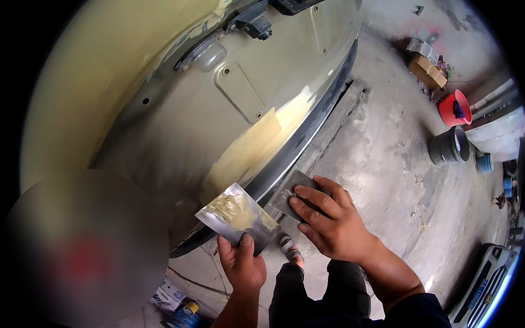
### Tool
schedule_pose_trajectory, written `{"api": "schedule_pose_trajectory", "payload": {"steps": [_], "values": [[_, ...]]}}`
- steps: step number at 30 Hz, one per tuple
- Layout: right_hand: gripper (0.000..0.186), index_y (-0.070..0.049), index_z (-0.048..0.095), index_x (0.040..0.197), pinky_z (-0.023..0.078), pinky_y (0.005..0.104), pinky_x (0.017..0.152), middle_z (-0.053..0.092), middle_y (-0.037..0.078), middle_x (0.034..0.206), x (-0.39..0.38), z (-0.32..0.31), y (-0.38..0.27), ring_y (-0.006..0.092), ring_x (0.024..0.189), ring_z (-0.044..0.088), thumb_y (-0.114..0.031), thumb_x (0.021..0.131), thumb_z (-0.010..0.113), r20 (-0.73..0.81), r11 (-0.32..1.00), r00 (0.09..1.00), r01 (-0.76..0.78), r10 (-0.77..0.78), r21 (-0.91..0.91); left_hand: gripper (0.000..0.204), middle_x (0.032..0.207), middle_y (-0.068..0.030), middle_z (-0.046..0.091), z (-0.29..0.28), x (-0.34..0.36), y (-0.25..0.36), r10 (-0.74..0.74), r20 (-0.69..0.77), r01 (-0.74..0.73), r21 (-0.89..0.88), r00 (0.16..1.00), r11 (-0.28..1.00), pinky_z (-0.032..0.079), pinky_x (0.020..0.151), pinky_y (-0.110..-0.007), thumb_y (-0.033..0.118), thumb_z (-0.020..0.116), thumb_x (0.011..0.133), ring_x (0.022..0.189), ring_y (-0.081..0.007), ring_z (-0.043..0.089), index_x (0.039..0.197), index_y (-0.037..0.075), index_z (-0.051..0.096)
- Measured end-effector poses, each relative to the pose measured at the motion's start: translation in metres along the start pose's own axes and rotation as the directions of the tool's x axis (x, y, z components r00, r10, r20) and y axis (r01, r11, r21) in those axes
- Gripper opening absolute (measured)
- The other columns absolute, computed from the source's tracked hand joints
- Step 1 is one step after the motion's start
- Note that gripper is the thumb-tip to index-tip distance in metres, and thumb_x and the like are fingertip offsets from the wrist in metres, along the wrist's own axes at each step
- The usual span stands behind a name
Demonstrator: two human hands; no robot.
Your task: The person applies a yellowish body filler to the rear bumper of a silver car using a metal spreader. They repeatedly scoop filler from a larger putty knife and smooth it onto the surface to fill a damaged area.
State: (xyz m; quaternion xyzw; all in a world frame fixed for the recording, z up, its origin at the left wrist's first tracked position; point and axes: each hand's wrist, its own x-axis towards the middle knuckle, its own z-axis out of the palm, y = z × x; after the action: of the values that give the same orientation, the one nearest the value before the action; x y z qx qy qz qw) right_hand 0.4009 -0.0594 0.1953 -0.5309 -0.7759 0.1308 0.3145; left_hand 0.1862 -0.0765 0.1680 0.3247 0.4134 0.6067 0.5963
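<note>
The left hand point(241, 266) pinches a metal plate point(239, 218) of yellow putty point(236, 210) tipped low beside the car panel point(229, 104), the right hand point(328, 218) grips a scraper point(289, 192), so putty could slide off.

Left hand point(241, 268) grips a metal plate point(237, 217) smeared with yellowish filler point(236, 211); right hand point(328, 218) presses a grey spreader point(289, 192) beside the car panel point(180, 109).

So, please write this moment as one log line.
left hand: holds putty plate | right hand: holds spreader | car panel: putty patch
</note>
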Motion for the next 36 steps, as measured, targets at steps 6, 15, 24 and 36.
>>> {"api": "schedule_pose_trajectory", "payload": {"steps": [6, 15, 24, 36], "values": [[0.044, -0.010, 0.072, 0.123, 0.049, 0.0486, 0.095, 0.059, 0.007, 0.137, -0.006, -0.015, 0.028, 0.0396, 0.128, 0.053, -0.016, 0.080, 0.075, 0.128, 0.981, 0.973, 0.195, -0.190, -0.022, 0.052, 0.143, -0.0153, 0.054, 0.039, -0.002, -0.024, 0.075, -0.013, -0.075, 0.035, 0.997, 0.997, 0.041, 0.114, -0.043, 0.000, 0.054, 0.100, 0.130, -0.0240, 0.054, 0.149, -0.003, 0.040], [0.047, -0.007, 0.072, 0.125, 0.046, 0.0505, 0.103, 0.059, 0.010, 0.138, -0.004, -0.064, 0.130, 0.0433, 0.129, 0.051, -0.014, 0.079, 0.078, 0.043, 0.950, 0.983, 0.162, -0.179, 0.267, 0.055, 0.139, -0.0154, 0.056, 0.139, -0.006, -0.077, -0.008, -0.236, 0.007, -0.005, 0.972, 1.000, 0.044, 0.113, -0.042, -0.009, 0.053, 0.093, 0.127, -0.0239, 0.056, 0.146, -0.003, 0.042], [0.049, -0.009, 0.071, 0.127, 0.046, 0.0502, 0.102, 0.058, 0.008, 0.139, -0.020, -0.060, 0.147, 0.0427, 0.130, 0.051, -0.013, 0.078, 0.079, 0.162, 0.941, 0.946, 0.237, -0.280, 0.241, 0.042, 0.125, -0.0146, 0.064, 0.161, -0.015, -0.106, -0.010, -0.229, 0.020, 0.042, 0.973, 0.999, 0.051, 0.097, -0.032, -0.007, 0.052, 0.097, 0.107, -0.0190, 0.065, 0.139, -0.006, 0.049], [0.053, -0.011, 0.057, 0.142, 0.038, 0.0569, 0.106, 0.048, 0.009, 0.151, 0.067, 0.031, 0.164, 0.0469, 0.132, 0.042, -0.012, 0.090, 0.069, -0.139, 0.996, 0.988, 0.061, -0.069, -0.059, 0.045, 0.122, -0.0123, 0.068, 0.023, -0.112, -0.155, -0.280, -0.418, 0.421, 0.295, 0.864, 0.858, 0.052, 0.098, -0.037, -0.003, 0.062, 0.087, 0.111, -0.0236, 0.066, 0.131, 0.000, 0.057]]}}
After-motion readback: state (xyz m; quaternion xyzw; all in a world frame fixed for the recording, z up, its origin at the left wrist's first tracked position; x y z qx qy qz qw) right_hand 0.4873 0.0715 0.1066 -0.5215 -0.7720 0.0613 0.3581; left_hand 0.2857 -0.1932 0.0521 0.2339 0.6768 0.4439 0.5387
